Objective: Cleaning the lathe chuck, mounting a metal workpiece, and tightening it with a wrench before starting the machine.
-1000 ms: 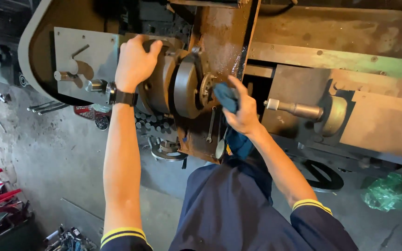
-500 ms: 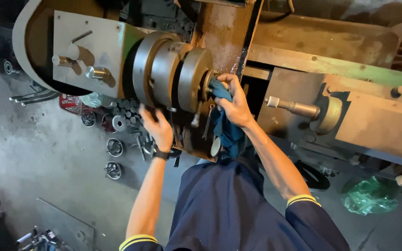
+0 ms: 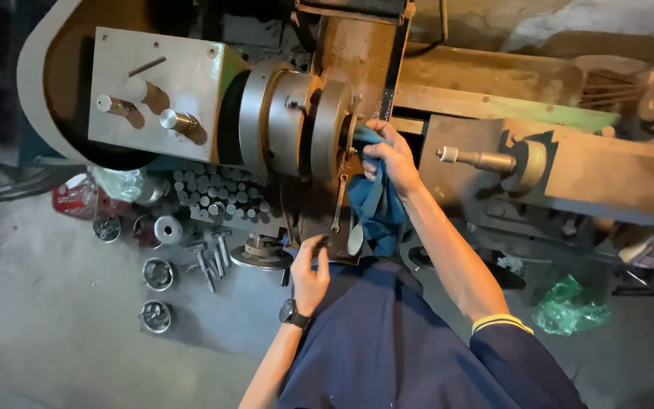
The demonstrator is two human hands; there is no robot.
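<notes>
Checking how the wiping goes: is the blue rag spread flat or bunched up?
Bunched up: the right hand grips the blue rag against the lathe chuck, the rest hanging in folds.

grey concrete floor (image 3: 47,341), dim workshop light

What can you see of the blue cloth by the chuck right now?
The blue cloth looks like soft, crumpled fabric, dark teal-blue. Its top is bunched under the right hand, which presses it against the face of the round metal chuck. The rest hangs loose down in front of the rusty machine body, with a spanner hanging beside it. The left hand is lower, off the cloth.
</notes>
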